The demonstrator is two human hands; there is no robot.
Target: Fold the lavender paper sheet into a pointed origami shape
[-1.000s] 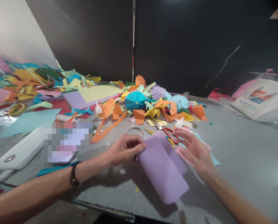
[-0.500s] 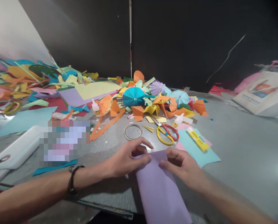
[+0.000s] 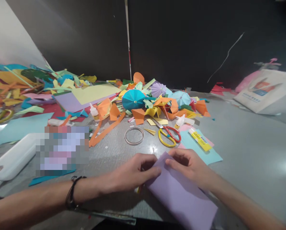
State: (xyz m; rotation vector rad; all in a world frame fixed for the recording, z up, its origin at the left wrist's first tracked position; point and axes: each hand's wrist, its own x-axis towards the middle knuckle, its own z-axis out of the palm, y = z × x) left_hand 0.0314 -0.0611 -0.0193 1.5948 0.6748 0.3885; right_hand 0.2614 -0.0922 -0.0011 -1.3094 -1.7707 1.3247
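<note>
The left hand (image 3: pixel 133 171) is half closed, its fingers curled over the upper end of a folded sheet of purple paper (image 3: pixel 181 195). The same end is gripped from the other side by the right hand (image 3: pixel 189 164), whose fingers are bent. The sheet is angled toward the bottom of the view, where its lower end is cut off. Just beyond the hands, scissors (image 3: pixel 168 136), a thin ring (image 3: pixel 134 136) and a glue stick (image 3: pixel 199 139) on a blue sheet (image 3: pixel 200 150) are seen. Behind them, a heap of paper scraps (image 3: pixel 143 105) is piled. Grey table (image 3: pixel 250 143) extends to the right, and its near edge (image 3: pixel 104 215) runs below the left forearm.
</note>
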